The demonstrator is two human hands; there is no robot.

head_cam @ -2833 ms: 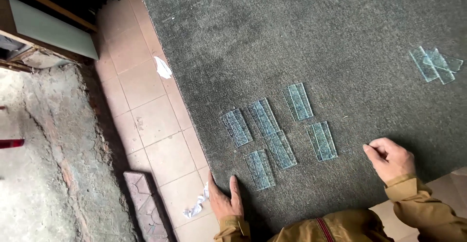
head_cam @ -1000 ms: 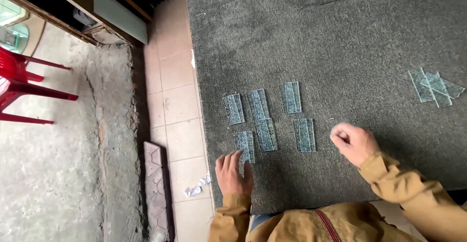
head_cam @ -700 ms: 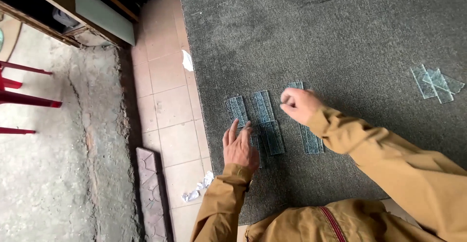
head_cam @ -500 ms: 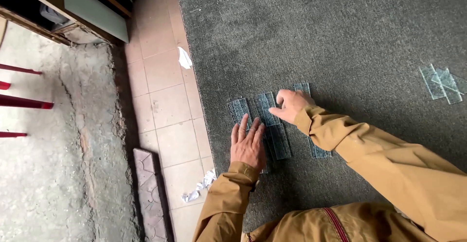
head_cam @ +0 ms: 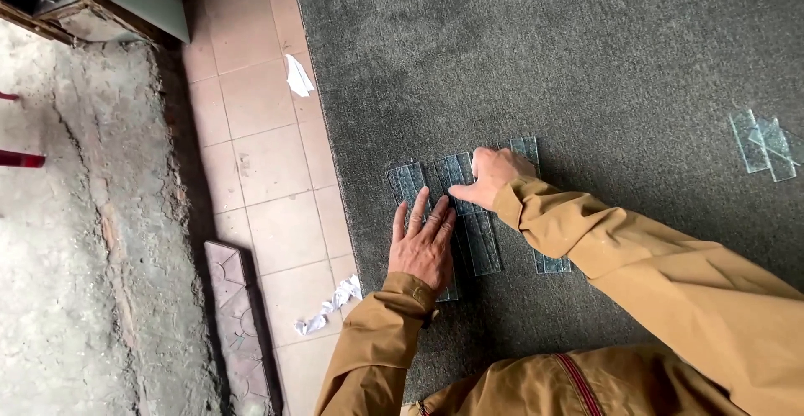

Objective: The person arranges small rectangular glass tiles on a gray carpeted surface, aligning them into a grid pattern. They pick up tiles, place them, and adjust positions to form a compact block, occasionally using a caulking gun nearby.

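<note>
Left hand (head_cam: 425,244): lies flat, palm down, fingers (head_cam: 419,208) spread wide, on the glass strips (head_cam: 479,233); it presses rather than grips.
Right hand (head_cam: 494,175): curled, fingers drawn narrow, resting on the upper ends of the middle strips; whether it pinches 1 strip cannot be told.
Glass strips: several clear, greenish rectangles, laid side by side on the carpet (head_cam: 586,56) near its left edge; the leftmost strip (head_cam: 405,183) shows above the left hand, the rightmost (head_cam: 548,261) partly under the right sleeve (head_cam: 670,274).
Second glass pile (head_cam: 764,144): a few overlapping clear pieces, well apart from the hands, at the right edge of view.
Carpet: dark grey, covers the right part of the floor.
Tiled floor (head_cam: 260,156): beige tiles left of the carpet, with 2 white paper scraps (head_cam: 297,75) (head_cam: 328,305).
Patterned slab (head_cam: 239,324): lies along the tile border, beside rough concrete (head_cam: 75,240).
</note>
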